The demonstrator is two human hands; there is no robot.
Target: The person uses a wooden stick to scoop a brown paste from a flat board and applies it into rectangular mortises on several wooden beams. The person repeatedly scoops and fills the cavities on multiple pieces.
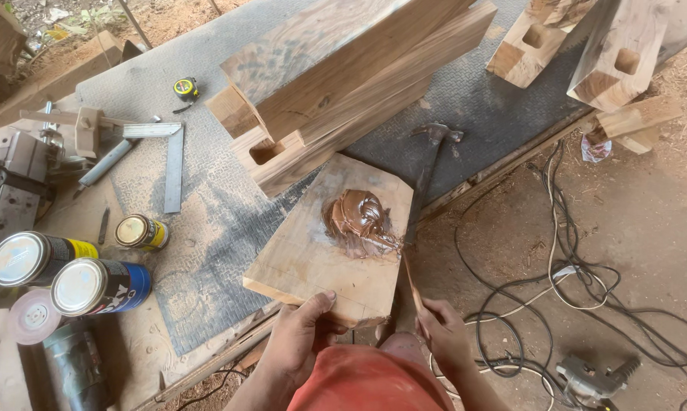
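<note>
On the grey patterned desk [206, 228] outdoors, over a dirt floor with cables, the left hand [301, 335] grips the wooden board [313, 251]; the right hand [442, 331] is closed around a thin stick [412, 281] touching the brown paste [358, 221].

With the flat pale wooden board [317, 251] as landmark, the brown paste mound [358, 221] lies on its right part, the stacked timber beams [336, 84] behind it, the steel claw hammer [427, 171] just right, three round tin cans [77, 266] well left, and the metal try square [168, 156] behind-left.
</note>
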